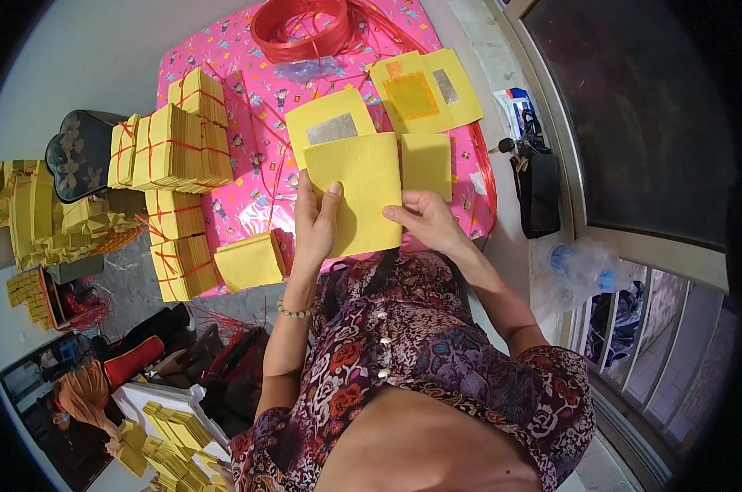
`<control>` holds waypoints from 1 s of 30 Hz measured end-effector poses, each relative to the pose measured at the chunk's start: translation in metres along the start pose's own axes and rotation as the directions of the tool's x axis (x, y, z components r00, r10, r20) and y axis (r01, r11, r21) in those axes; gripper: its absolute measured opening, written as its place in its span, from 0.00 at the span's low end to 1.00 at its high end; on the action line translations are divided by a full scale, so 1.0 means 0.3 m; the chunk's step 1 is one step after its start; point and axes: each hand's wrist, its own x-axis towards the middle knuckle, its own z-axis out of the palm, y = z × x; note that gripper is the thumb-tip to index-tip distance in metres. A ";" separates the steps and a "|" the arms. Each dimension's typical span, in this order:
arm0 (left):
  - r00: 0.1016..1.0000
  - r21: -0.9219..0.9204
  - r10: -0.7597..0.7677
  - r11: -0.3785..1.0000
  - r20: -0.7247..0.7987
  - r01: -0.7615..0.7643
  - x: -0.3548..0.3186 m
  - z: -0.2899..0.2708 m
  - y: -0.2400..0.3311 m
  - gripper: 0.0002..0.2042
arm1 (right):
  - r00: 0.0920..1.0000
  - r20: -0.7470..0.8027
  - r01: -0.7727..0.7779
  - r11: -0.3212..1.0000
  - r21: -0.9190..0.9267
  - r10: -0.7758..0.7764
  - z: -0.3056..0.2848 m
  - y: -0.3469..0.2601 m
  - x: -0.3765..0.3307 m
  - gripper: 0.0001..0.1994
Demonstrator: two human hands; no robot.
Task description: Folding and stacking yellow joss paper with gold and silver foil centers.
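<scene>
A head-worn fisheye camera looks down at close range upon left hand, right hand and pink table.

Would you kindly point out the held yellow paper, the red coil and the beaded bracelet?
Held yellow paper point(361, 193): head view, middle of its face.
Red coil point(305, 52): head view, its near side.
Beaded bracelet point(297, 313): head view, its visible beads.
</scene>
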 end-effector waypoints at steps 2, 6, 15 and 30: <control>0.999 -0.006 0.004 1.000 -0.049 -0.004 -0.003 0.005 0.003 0.18 | 0.999 -0.049 0.009 1.000 -0.029 -0.011 0.007 -0.002 -0.002 0.12; 0.993 0.015 0.044 0.999 -0.110 -0.043 0.014 -0.016 0.020 0.19 | 0.992 -0.010 -0.127 0.990 -0.069 0.127 0.005 -0.019 -0.016 0.07; 0.982 0.022 0.046 0.999 -0.181 -0.043 0.010 -0.025 0.010 0.20 | 0.998 -0.063 0.025 0.996 -0.087 -0.030 0.020 0.039 -0.015 0.08; 0.999 0.133 -0.026 0.991 0.047 0.019 0.030 0.033 -0.117 0.15 | 0.831 -0.525 0.170 0.983 -0.070 -0.182 -0.375 0.184 0.056 0.07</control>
